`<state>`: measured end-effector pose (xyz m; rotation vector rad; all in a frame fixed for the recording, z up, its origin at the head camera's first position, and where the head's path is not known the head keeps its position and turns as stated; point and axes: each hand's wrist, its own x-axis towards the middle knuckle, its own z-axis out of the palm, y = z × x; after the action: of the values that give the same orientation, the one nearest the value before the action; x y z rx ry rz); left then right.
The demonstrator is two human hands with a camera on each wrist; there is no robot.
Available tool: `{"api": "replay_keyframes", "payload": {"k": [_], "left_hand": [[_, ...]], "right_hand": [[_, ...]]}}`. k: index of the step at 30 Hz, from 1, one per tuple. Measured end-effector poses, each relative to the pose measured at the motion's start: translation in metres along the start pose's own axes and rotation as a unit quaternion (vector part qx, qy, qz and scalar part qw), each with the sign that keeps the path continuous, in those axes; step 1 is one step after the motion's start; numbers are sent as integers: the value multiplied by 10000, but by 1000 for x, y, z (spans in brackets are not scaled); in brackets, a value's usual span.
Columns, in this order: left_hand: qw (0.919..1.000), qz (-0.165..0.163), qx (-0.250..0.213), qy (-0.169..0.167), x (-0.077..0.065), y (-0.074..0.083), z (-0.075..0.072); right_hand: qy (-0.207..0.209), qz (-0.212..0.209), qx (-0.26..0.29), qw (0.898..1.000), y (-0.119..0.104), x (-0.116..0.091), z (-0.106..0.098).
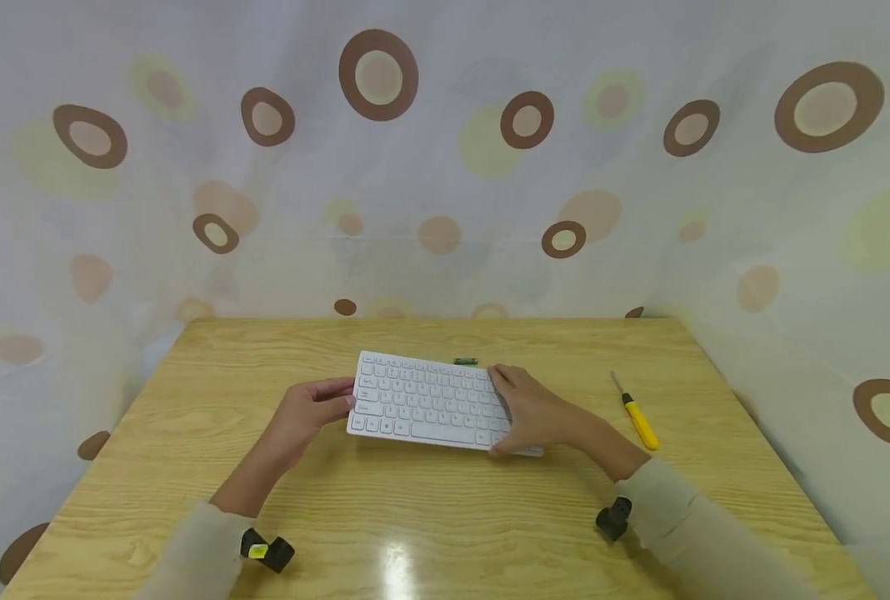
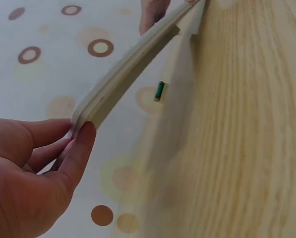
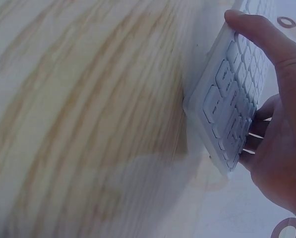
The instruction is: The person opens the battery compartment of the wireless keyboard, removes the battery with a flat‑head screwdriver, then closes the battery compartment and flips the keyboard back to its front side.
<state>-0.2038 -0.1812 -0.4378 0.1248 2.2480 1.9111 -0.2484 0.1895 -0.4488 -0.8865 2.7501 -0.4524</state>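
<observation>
A white keyboard (image 1: pixel 430 400) is held over the wooden table, keys up, its left end raised and its right end lower, close to the tabletop. My left hand (image 1: pixel 304 417) pinches the left short edge. In the left wrist view, the left hand (image 2: pixel 43 168) has thumb and fingers on either side of the keyboard's edge (image 2: pixel 113 74). Near the other end my right hand (image 1: pixel 538 408) spans the keyboard from front to back. The right wrist view shows the thumb of the right hand (image 3: pixel 281 114) at one long edge, other fingers at the opposite edge.
Behind the keyboard lies a small green battery (image 1: pixel 466 362) on the table (image 1: pixel 265 500). A screwdriver (image 1: pixel 640 423) with a yellow handle rests to the right of the right hand. Patterned cloth (image 1: pixel 437 167) hangs behind the table and at both sides.
</observation>
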Motion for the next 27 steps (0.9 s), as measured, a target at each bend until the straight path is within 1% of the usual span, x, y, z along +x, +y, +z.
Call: {"api": "replay_keyframes", "payload": {"k": [3,5,8,10,16,21,23,24,25,27], "left_hand": [[9997,-130,184,57,3,-12,3],[9987,-200,437,178,5,-18,5],[9958,-286,820,294,6,-25,7],[9941,-368,966,328,7,-29,8],[9938,-513,953,242,7,-37,11],[9918,-505,1145,247,7,-38,13],[9915,-494,1183,201,7,-37,12],[9912,-481,1219,155,8,-37,12],[9906,-464,1285,95,9,-36,11],[9887,-409,1439,-25,11,-35,9]], "right_hand": [[-107,-14,-222,9997,1,-2,-1],[-162,-25,-334,9993,2,-2,-1],[-252,-46,-400,9989,3,-2,0],[-327,-69,-376,9987,3,-2,0],[-562,-74,-319,9979,1,-2,1],[-636,-79,-336,9974,2,-2,1],[-555,-95,-245,9981,4,-2,2],[-445,-86,-89,9989,5,-2,1],[-306,-5,98,9995,8,-2,1],[155,246,582,9979,15,-3,0]]}}
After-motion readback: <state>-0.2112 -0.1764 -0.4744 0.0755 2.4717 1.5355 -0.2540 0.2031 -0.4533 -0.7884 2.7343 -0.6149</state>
